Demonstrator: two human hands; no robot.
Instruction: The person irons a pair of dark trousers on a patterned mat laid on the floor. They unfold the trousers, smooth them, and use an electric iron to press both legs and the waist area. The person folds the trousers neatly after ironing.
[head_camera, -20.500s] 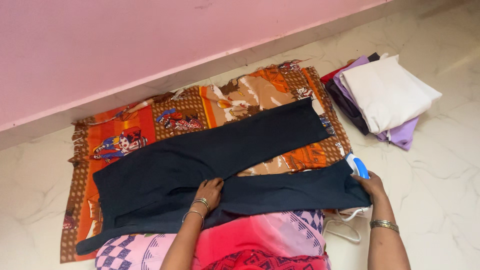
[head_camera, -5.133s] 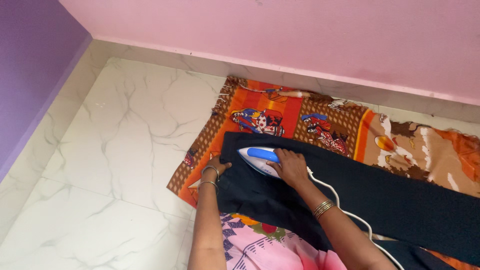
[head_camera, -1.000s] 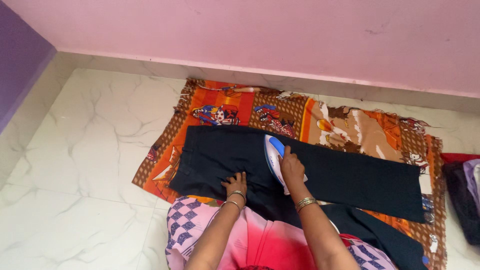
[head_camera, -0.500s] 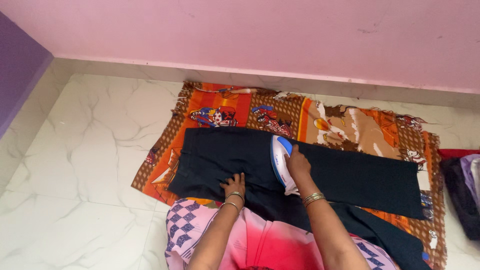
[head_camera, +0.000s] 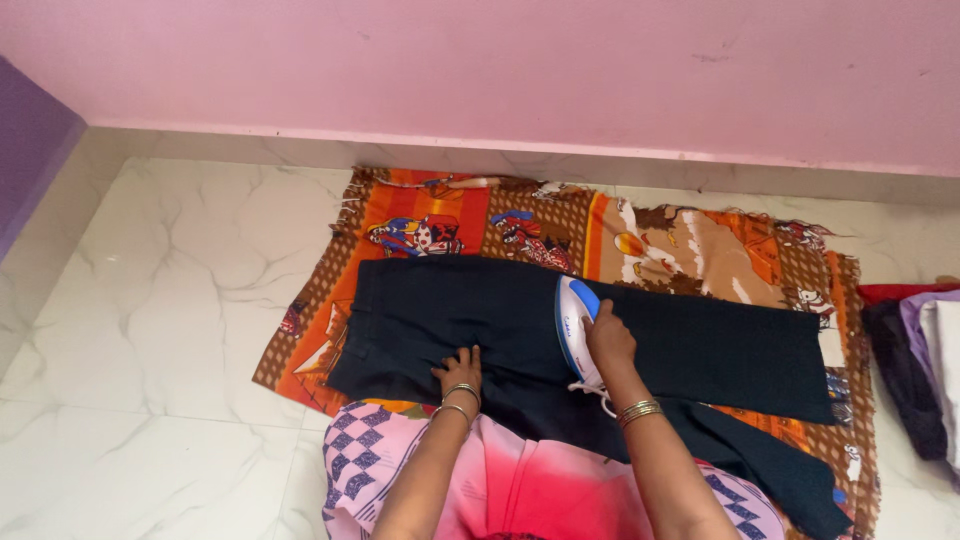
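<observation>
Dark navy trousers (head_camera: 690, 345) lie spread across an orange and brown patterned cloth (head_camera: 690, 235) on the floor. My right hand (head_camera: 610, 336) grips a white and blue electric iron (head_camera: 573, 322) that rests on the upper trouser leg near the middle. Flat on the fabric near the crotch lies my left hand (head_camera: 459, 369), fingers spread, pressing the trousers down. The second trouser leg (head_camera: 770, 465) trails off toward the lower right. The iron's white cord (head_camera: 604, 399) shows just below my right wrist.
A stack of folded clothes (head_camera: 925, 360) in dark, purple and white sits at the right edge. A pink wall (head_camera: 500, 70) runs along the back and a purple wall (head_camera: 30, 150) on the left. White marble floor (head_camera: 150, 330) surrounds the cloth. My pink garment covers my lap.
The iron and my right hand have slid slightly right along the trouser leg over the last second. My left hand stays pressed on the same spot of fabric.
</observation>
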